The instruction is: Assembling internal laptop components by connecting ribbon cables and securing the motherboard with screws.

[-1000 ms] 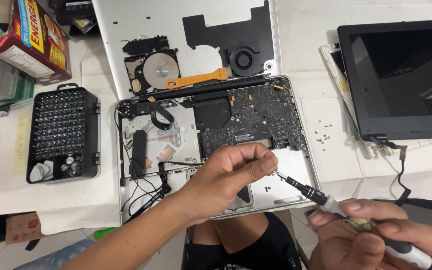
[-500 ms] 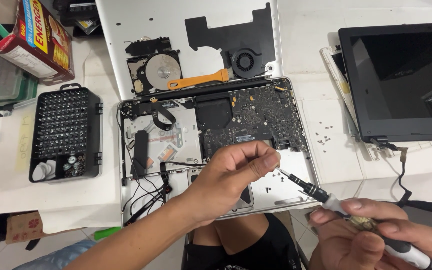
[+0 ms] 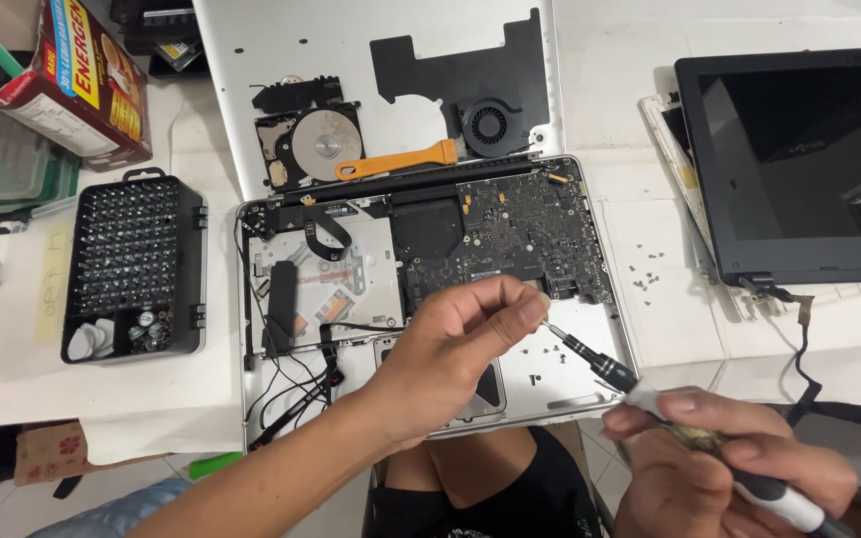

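Left hand (image 3: pixel 460 344) pinches the screwdriver (image 3: pixel 600 367) tip over the opened laptop (image 3: pixel 570 379). Right hand (image 3: pixel 729 468) grips the handle. I read the shaft running lower-right to upper-left; left hand nearer the tip.

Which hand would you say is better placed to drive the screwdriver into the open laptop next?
Probably the right hand: it grips the screwdriver by the handle. The left hand only pinches at its tip, above the laptop.
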